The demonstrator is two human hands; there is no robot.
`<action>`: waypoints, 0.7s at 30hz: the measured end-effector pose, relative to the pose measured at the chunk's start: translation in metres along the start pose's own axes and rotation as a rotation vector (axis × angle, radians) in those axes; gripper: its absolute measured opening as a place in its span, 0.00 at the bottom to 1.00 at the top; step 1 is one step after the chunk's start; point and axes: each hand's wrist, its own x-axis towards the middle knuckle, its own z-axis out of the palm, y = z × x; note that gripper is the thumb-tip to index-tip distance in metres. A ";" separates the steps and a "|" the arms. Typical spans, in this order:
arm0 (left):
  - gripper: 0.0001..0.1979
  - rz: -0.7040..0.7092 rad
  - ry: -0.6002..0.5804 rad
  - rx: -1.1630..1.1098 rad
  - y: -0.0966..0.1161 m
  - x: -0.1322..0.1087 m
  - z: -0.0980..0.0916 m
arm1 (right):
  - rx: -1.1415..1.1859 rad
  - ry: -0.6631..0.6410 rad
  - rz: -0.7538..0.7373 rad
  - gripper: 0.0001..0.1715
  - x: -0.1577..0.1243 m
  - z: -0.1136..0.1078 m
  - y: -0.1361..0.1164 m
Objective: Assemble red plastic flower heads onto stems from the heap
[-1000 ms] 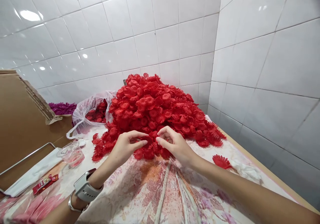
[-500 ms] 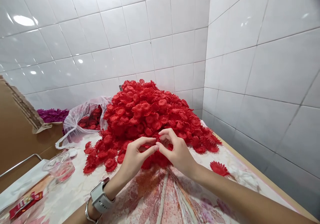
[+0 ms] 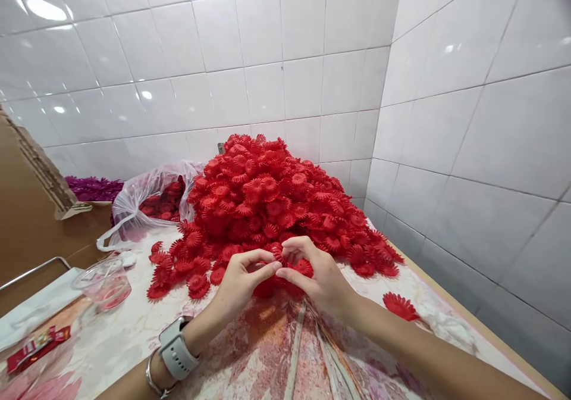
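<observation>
- Red flower pieces (image 3: 276, 203) lie heaped on the patterned tablecloth (image 3: 134, 334), in front of the tiled wall (image 3: 259, 90).
- Left hand (image 3: 243, 281), a watch (image 3: 176, 346) at its wrist, is at the heap's near edge, thumb and forefinger curved, their tips close together.
- Right hand (image 3: 323, 281) faces it, fingers likewise bent inward, its thumb tip just beside the left one.
- Red shows around the fingertips, but it blends into the heap, so I cannot tell whether either hand grips a piece.
- One stray piece (image 3: 399, 306) lies right of the heap.
- Over to the left, a translucent bag (image 3: 127, 209) holds more red pieces; nearer sits a clear cup (image 3: 100, 284).
</observation>
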 end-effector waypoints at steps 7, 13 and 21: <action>0.08 -0.020 0.000 -0.040 -0.002 0.004 -0.002 | 0.359 -0.018 0.253 0.15 0.004 0.001 0.001; 0.11 -0.040 0.001 -0.044 0.001 0.003 -0.001 | 0.508 -0.032 0.334 0.21 0.006 0.001 0.002; 0.09 -0.033 -0.013 -0.028 0.002 0.000 -0.001 | 0.513 -0.026 0.351 0.19 0.006 0.000 -0.003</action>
